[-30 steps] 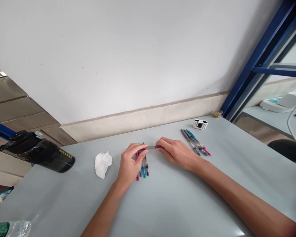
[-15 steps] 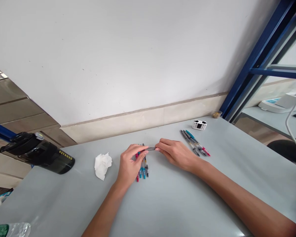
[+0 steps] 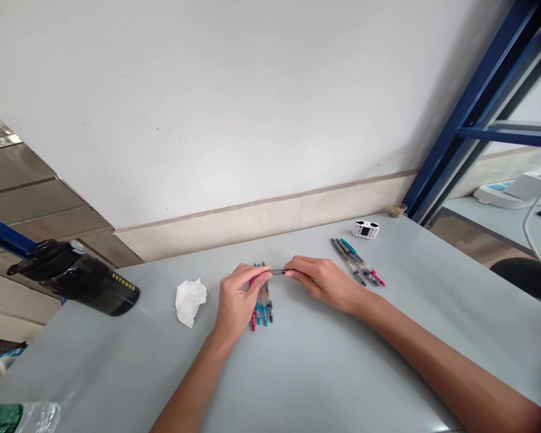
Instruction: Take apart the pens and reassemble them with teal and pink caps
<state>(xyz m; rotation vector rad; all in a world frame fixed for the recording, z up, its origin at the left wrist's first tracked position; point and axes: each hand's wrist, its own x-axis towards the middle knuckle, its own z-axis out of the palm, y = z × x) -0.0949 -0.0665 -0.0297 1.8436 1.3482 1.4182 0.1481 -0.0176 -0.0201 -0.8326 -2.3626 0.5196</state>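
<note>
Jointly, with both hands brought close at mid-desk, I hold a slim dark pen (image 3: 277,272) crosswise between two sets of fingertips, as relayed by the head camera. My left hand (image 3: 238,297) pinches one end between thumb and fingers; my right hand (image 3: 327,281) has the other end in a similarly narrow grip, its fingers bunched. Only the pen's grey middle shows between them, and I cannot tell how far the ends run into either grip.

Partly hidden by my left hand, a first row of pens (image 3: 264,314) lies side by side on the grey desk (image 3: 324,373), with red, teal and black ends toward the near edge. Beyond my right hand, a second cluster (image 3: 357,263) of grey, teal and red pens lies at a slant, near a white gadget (image 3: 366,229) with a small dark screen.

To the left of the hands, I see a crumpled tissue (image 3: 190,302) and, farther over, a black bottle (image 3: 83,279) lettered in yellow. At the far right corner, a small tub (image 3: 397,210) sits close to a blue frame (image 3: 446,141). A pale wall (image 3: 252,120) rises behind the desk.
</note>
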